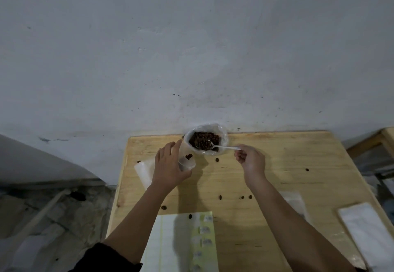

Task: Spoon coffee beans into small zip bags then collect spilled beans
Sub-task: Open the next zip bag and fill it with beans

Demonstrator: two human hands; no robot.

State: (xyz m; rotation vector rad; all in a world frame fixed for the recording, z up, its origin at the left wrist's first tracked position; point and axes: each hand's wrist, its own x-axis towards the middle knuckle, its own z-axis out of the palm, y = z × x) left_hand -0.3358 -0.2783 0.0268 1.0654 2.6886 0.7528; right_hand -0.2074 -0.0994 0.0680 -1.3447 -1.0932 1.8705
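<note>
No writing, brand, number or sign can be read. The only print-like marks are faint grey smudges on a column of small white patches (206, 230). These sit on a pale yellow-green strip of paper (210, 256) at the near edge of the light wooden table (277, 165), and they are too blurred to make out. The white plastic sheets at the table's right and left edges show no lettering.

Small zip bag (185, 159) upright — few beans (188, 156) inside
</note>
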